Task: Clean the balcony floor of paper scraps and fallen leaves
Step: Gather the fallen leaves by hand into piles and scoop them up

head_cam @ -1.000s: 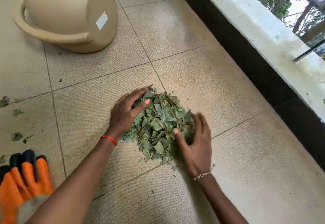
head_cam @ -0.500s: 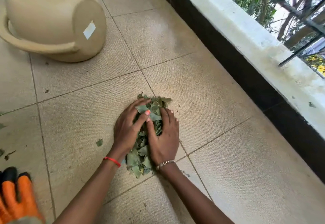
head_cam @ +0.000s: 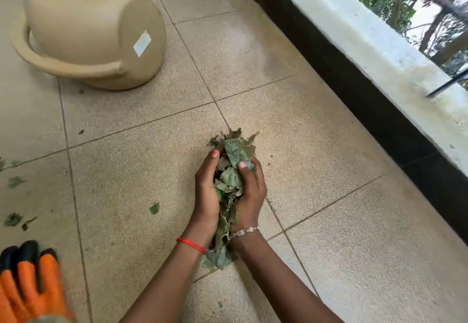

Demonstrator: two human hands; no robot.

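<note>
Now my left hand (head_cam: 206,191) and right hand (head_cam: 249,196) fingers (head_cam: 257,170) curl round the leaves (head_cam: 229,180), squeezed between palms down by the floor (head_cam: 329,145); loose ends dangling at wrists may drop en route to the bucket (head_cam: 88,31).

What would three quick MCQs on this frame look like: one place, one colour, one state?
1. Where is the beige bucket?
A. upper left, lying on its side
B. between the arms
C. upright at lower right

2. What colour is the band on the left wrist?
A. blue
B. red
C. green

3. What state are the gathered leaves in?
A. spread flat on the tiles
B. inside the bucket
C. held as a bundle between the left hand and right hand

Key:
1 A, its round base faces sideways and the handle is low.
2 B, a thin red thread circles the wrist.
3 C, fingers of both hands curl round the leaves.
</note>
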